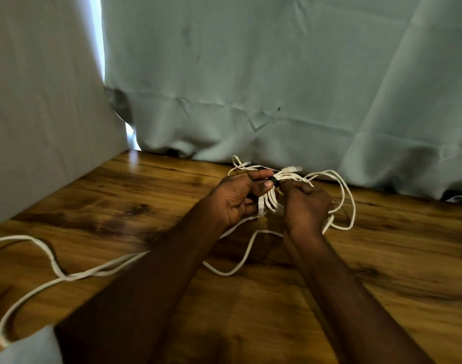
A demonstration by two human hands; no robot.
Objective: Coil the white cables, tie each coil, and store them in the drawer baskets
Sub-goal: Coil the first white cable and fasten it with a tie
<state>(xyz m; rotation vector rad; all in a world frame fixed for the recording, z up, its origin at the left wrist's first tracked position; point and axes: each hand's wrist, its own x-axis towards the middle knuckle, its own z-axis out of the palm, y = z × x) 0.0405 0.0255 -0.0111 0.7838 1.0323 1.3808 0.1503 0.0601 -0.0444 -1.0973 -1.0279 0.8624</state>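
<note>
Both hands meet over the far middle of the wooden worktop [119,195], working on a bundle of white cable [285,177] held just above the surface. The left hand [237,200] has its thumb and forefinger pinched together on a small dark tie [273,180] that sits around the gathered strands, with its other fingers curled beneath; a clear-tipped plug [261,206] hangs down beside its palm. The right hand [307,206] is closed around the same bundle from the other side, knuckles up, its fingertips pressing the strands next to the tie. A second plug [293,169] pokes out above the bundle, toward the curtain. Loops of the coil spill out to the right of the right hand and rest on the worktop. A long loose run of cable [51,261] trails from under the forearms across the worktop to the left, curling near the left edge of the view and down toward the near corner. A pale grey-green curtain [277,74] hangs behind the worktop, its hem touching the far edge, and a white panel [40,101] stands along the left side.
</note>
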